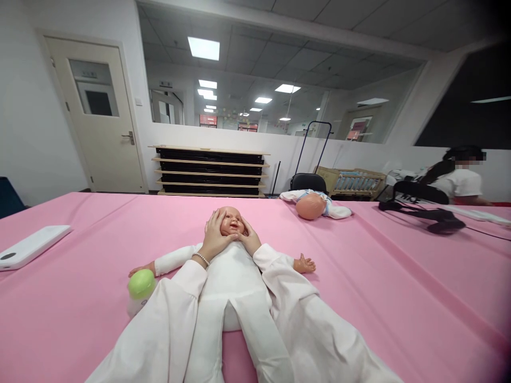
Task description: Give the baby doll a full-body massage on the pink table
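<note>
A baby doll [236, 276] in a white suit lies on its back on the pink-covered table, arms spread and smiling face up. My left hand [216, 235] is cupped round one side of its head, fingers along the temple and thumb by the chin. Against the opposite cheek rests my right hand [250, 237], curved in the same way. Both thumbs come close together under the doll's chin. A beaded bracelet [200, 259] circles my left wrist. By my left sleeve stands a bottle with a green cap [141, 284], partly hidden by the sleeve.
A second doll [311, 206] lies at the table's far edge, near a black chair [308, 182]. At far left is a white device [32, 246]; black straps [429, 215] lie at right. A person [459, 175] sits beyond. Stacked shelves [211, 171] stand behind.
</note>
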A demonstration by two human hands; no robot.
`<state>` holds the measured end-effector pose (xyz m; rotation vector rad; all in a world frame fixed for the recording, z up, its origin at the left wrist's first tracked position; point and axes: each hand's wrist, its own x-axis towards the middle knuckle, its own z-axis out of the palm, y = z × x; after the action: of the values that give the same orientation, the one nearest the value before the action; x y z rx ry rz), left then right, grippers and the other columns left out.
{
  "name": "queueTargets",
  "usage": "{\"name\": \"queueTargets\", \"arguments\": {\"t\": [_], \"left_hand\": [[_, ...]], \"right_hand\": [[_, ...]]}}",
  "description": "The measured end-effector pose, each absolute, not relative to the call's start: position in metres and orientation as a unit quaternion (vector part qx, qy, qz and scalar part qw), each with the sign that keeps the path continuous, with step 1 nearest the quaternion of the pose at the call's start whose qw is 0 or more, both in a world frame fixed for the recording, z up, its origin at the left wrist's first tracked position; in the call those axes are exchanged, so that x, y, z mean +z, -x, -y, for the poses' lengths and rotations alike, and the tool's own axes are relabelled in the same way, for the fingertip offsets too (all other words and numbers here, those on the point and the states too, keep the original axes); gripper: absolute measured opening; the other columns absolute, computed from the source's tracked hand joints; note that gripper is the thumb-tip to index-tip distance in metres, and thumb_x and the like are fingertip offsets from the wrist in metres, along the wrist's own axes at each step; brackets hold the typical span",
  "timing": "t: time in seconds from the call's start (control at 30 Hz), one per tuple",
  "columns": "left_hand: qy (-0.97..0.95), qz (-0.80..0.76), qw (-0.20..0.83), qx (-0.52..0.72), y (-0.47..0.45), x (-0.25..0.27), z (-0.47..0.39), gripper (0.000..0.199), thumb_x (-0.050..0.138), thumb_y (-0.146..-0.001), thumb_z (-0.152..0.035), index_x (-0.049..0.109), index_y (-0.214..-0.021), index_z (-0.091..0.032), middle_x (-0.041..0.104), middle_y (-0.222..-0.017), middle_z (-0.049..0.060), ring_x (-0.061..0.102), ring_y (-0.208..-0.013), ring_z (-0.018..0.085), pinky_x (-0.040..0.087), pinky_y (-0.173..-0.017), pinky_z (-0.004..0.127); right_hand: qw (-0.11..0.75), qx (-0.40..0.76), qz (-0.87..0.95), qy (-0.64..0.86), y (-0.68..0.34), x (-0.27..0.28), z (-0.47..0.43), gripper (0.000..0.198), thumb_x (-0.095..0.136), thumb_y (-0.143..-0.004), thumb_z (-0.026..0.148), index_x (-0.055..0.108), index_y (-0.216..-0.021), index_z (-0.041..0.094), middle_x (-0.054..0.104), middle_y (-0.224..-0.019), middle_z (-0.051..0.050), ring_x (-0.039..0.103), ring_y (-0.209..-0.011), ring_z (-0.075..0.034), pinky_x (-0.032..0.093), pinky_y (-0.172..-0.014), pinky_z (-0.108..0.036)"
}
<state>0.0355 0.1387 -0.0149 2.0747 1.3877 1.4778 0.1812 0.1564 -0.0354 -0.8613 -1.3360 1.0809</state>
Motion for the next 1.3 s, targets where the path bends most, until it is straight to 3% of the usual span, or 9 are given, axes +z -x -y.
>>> {"name": "queueTargets", "arguments": {"t": [0.27, 0.5, 0.73, 1.1, 1.3], "left_hand": [[-0.72, -0.458, 0.142, 0.501, -0.0336, -0.0158, -0.1397, 0.075, 0.07, -0.063, -0.035, 0.04, -0.13, -0.019, 0.026, -0.144, 0.012, 0.019, -0.134, 0.027, 0.021, -0.108, 0.046], [-0.702, -0.444, 0.152, 0.535, -0.0336, -0.0198, -0.142, 0.068, 0.053, -0.077, -0.035, 0.028, -0.136, -0.014, 0.028, -0.143, 0.014, 0.023, -0.133, 0.024, 0.02, -0.109, 0.042], [-0.692, -0.466, 0.158, 0.527, -0.0362, -0.0134, -0.1367, 0.087, 0.068, -0.062, -0.039, 0.028, -0.135, -0.014, 0.03, -0.141, 0.016, 0.024, -0.132, 0.029, 0.023, -0.108, 0.046], [-0.681, -0.46, 0.179, 0.54, -0.0365, -0.0165, -0.1388, 0.101, 0.074, -0.054, -0.035, 0.02, -0.138, -0.017, 0.031, -0.139, 0.016, 0.028, -0.13, 0.03, 0.026, -0.106, 0.047], [-0.712, -0.446, 0.135, 0.525, -0.0362, -0.0203, -0.1428, 0.083, 0.072, -0.058, -0.034, 0.035, -0.131, -0.02, 0.029, -0.142, 0.013, 0.022, -0.133, 0.029, 0.022, -0.108, 0.047]], "right_hand": [[0.564, 0.467, 0.569, 0.374, -0.1843, -0.0352, -0.1554, 0.09, 0.072, -0.055, 0.047, 0.038, -0.133, 0.017, 0.042, -0.134, -0.007, 0.042, -0.123, -0.024, 0.032, -0.106, -0.039], [0.575, 0.425, 0.579, 0.391, -0.1865, -0.0339, -0.1548, 0.077, 0.058, -0.067, 0.062, 0.045, -0.129, 0.017, 0.042, -0.134, -0.007, 0.035, -0.128, -0.022, 0.025, -0.11, -0.037], [0.562, 0.443, 0.585, 0.381, -0.1835, -0.0283, -0.1512, 0.093, 0.064, -0.058, 0.063, 0.039, -0.133, 0.014, 0.041, -0.135, -0.011, 0.037, -0.126, -0.024, 0.033, -0.105, -0.036], [0.565, 0.47, 0.569, 0.369, -0.1827, -0.0313, -0.1535, 0.094, 0.075, -0.053, 0.047, 0.037, -0.133, 0.015, 0.042, -0.134, -0.012, 0.041, -0.123, -0.025, 0.035, -0.104, -0.038], [0.573, 0.472, 0.567, 0.358, -0.1825, -0.034, -0.1555, 0.093, 0.076, -0.052, 0.044, 0.038, -0.133, 0.016, 0.04, -0.136, -0.012, 0.042, -0.123, -0.024, 0.033, -0.106, -0.037]]}}
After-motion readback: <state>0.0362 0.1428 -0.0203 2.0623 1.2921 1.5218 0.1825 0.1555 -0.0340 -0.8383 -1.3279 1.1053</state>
